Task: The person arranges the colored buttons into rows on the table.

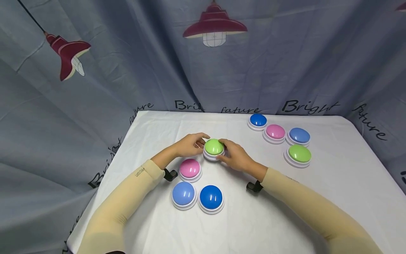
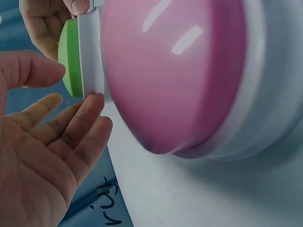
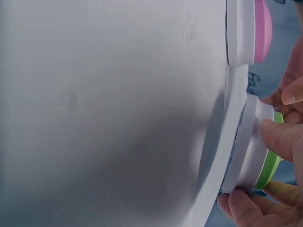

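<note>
My right hand (image 1: 236, 155) grips a green dome button (image 1: 214, 146) by its white base, thumb on the near side and fingers round the far side. In the right wrist view the base (image 3: 248, 146) leans slightly against the cloth, with a dark shadow beside it. On the button's left is my left hand (image 1: 190, 145), fingers loosely bent; in the left wrist view its fingertips (image 2: 97, 101) come up to the base, and I cannot tell whether they touch. Closer to me sit a pink button (image 1: 190, 168), a light blue button (image 1: 183, 193) and a dark blue button (image 1: 210, 197).
At the back right of the white-covered table (image 1: 253, 225) stand another dark blue button (image 1: 258, 120), pink button (image 1: 275, 132), light blue button (image 1: 299, 135) and green button (image 1: 299, 153). A grey printed curtain (image 1: 142, 63) hangs behind the table's far edge.
</note>
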Motion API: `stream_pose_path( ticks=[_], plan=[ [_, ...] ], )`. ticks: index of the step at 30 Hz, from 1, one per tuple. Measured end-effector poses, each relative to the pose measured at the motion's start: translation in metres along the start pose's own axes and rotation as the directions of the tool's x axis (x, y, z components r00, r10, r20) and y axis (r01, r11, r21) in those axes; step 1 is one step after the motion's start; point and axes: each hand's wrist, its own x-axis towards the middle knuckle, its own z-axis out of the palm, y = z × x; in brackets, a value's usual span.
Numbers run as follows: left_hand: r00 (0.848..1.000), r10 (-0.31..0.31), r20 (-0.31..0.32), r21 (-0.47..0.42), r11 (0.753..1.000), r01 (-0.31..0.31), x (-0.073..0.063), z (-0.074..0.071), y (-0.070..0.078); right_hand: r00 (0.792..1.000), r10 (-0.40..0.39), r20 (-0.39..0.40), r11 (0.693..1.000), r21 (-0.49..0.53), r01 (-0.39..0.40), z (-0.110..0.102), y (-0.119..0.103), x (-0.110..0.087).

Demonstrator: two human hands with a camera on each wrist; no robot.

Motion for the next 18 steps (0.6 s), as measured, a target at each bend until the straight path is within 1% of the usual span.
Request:
stream_pose_path(
  ticks=[3, 10, 18],
  plan=[
    [1.000, 0.005, 0.005, 0.014, 1.000, -0.005, -0.007, 0.003, 0.003, 1.000, -0.015, 0.001, 1.000, 0.005, 0.015, 0.001, -0.002, -0.007],
    [0.999, 0.006, 0.031, 0.060, 0.998, -0.008, -0.020, 0.012, 0.008, 1.000, -0.022, 0.005, 1.000, -0.005, 0.022, 0.004, -0.004, -0.022],
    [0.998, 0.032, 0.051, 0.043, 0.998, -0.034, -0.032, 0.019, 0.014, 0.999, -0.030, 0.015, 0.999, -0.017, 0.030, 0.005, -0.008, -0.037]
  ],
)
